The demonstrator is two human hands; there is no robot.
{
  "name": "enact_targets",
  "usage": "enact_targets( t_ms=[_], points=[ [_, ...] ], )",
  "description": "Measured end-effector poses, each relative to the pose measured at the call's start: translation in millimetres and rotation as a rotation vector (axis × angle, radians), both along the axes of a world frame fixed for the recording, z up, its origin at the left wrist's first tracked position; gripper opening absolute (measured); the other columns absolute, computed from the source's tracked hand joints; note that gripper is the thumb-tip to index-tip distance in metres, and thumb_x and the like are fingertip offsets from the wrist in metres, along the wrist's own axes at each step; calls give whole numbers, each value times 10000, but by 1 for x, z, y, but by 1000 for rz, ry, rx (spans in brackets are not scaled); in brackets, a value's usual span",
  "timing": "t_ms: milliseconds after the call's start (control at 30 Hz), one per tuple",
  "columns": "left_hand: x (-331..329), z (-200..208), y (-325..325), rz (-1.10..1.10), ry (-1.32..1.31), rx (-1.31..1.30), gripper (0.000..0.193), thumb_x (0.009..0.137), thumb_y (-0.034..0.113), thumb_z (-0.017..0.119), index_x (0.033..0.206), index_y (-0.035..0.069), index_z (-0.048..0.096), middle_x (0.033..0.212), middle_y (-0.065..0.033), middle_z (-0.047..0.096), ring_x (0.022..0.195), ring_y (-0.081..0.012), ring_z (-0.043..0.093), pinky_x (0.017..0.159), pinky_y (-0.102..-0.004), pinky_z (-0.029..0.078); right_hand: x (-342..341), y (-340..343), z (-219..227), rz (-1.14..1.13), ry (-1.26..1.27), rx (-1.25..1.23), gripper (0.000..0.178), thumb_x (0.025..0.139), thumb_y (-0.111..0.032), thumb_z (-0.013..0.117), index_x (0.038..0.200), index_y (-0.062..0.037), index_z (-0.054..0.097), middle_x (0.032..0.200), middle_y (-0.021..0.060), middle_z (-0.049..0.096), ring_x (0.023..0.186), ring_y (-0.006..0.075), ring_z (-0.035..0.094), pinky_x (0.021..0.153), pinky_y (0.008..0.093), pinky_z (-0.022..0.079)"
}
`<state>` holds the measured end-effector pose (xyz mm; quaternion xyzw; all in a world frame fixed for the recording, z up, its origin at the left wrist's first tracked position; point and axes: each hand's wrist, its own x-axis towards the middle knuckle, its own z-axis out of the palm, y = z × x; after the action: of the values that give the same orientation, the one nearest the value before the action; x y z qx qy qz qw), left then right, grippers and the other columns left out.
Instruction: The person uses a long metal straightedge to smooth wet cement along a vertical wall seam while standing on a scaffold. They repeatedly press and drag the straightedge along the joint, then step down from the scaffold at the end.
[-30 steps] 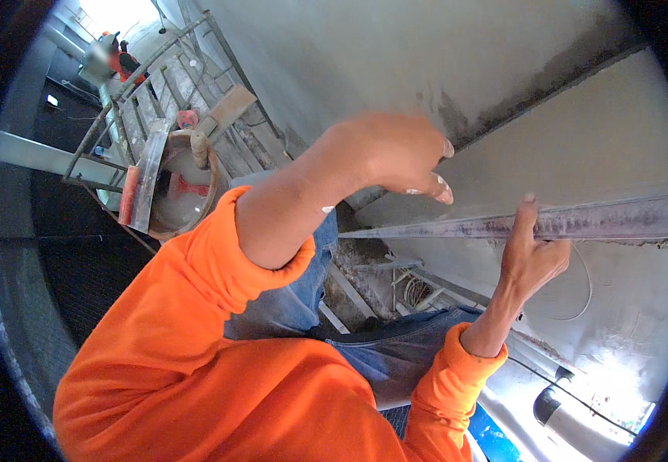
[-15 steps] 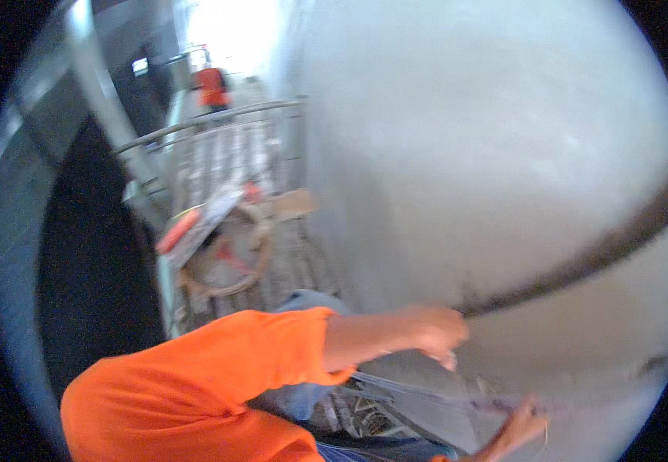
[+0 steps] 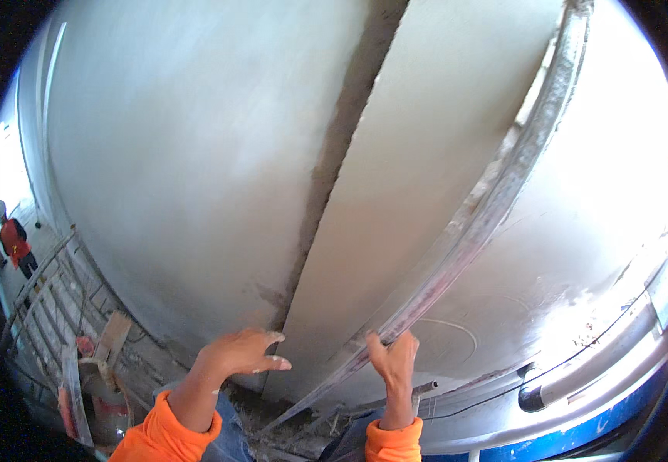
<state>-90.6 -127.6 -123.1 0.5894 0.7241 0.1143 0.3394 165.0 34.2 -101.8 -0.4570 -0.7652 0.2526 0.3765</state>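
Observation:
My right hand [image 3: 396, 360] is closed round the edge of a long metal straightedge [image 3: 465, 258], smeared with grey plaster and reddish marks. The bar slants from low between my legs up to the upper right, along a corner of the plastered wall [image 3: 195, 177]. My left hand [image 3: 243, 354] holds nothing; its thumb and fingers are apart, with pale plaster on the tips. It is near the lower end of a dark, rough strip [image 3: 326, 173] running up the wall. Right of that strip is a smooth grey plaster band [image 3: 396, 192].
At lower left, a bucket [image 3: 109, 416] stands on the slatted scaffold platform [image 3: 145, 362], with a long tool with an orange handle [image 3: 70, 404] leaning there. A metal rail [image 3: 41, 269] crosses behind it. A person in an orange vest [image 3: 15, 240] stands farther off. A pipe [image 3: 538, 394] lies at lower right.
The view has swung right, bringing the straightedge and wall corner into sight. The bucket and the other person have shifted to the left edge. My right hand is now on the straightedge.

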Motion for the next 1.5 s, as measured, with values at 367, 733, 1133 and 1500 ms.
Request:
enact_targets(
  t_ms=[367,733,1133,1500],
  points=[
    [-6,-21,6,-5,-18,16,912,910,670,706,1573,87,481,840,-119,708,1010,-269,719,991,-470,523,8,0,-15,11,29,-9,625,854,-377,806,1283,21,587,1092,265,745,1039,479,712,907,508,552],
    [-3,-15,7,32,-67,38,866,930,569,733,1559,31,478,1527,-225,565,1367,-388,583,1150,-461,440,20,-5,-8,37,-27,97,858,850,-474,847,1467,7,495,1266,280,682,1160,451,667,999,506,524],
    [12,-9,1,150,-54,22,686,934,352,776,1527,87,552,1402,-221,650,1171,-276,693,1010,-393,519,316,-94,-210,-766,-610,-171,555,931,-369,766,1318,17,666,1097,279,744,1044,449,721,926,500,570],
    [32,-25,24,-67,44,-276,565,933,259,769,1426,22,625,1381,-198,657,1175,-300,681,1004,-407,530,415,-329,-379,-896,-803,-1035,1000,854,-536,816,1613,-76,357,1508,268,475,1353,479,490,1115,550,446]
  ],
)
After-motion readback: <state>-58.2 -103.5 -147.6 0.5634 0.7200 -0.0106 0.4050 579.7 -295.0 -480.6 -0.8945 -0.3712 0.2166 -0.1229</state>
